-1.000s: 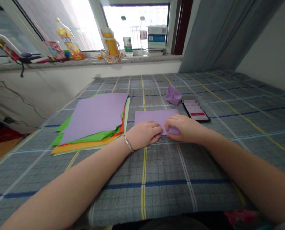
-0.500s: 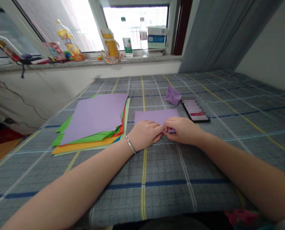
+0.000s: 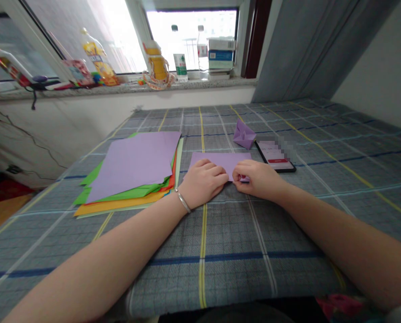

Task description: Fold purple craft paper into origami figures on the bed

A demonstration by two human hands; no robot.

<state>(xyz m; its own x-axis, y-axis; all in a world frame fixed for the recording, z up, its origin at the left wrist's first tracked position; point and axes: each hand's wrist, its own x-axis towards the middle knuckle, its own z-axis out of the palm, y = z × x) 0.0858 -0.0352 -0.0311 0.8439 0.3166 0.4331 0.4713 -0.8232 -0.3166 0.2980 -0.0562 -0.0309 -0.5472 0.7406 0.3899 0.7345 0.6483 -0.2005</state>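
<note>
Pressing the left hand, fingers bent but gripping nothing, onto the lilac sheet and pinching its near edge with the right hand, on the checked cloth between the paper stack left and the phone right.

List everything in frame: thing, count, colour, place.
purple sheet: 1, lilac, cloth centre, under both hands
paper stack: 1, purple on top, green, orange, red below, left of the sheet
folded paper piece: 1, purple, beyond the sheet
phone: 1, black, screen lit, right of the sheet
checked cloth: 1, grey-blue with yellow lines, covers the surface
bottles: 4, two yellow-orange, two clear, windowsill
boxes: small stack, white and blue, windowsill
curtain: 1, grey, right of window
bracelet: 1, silver, left wrist
left hand: 1, pressed on the sheet
right hand: 1, grip pinching the sheet's near edge
</note>
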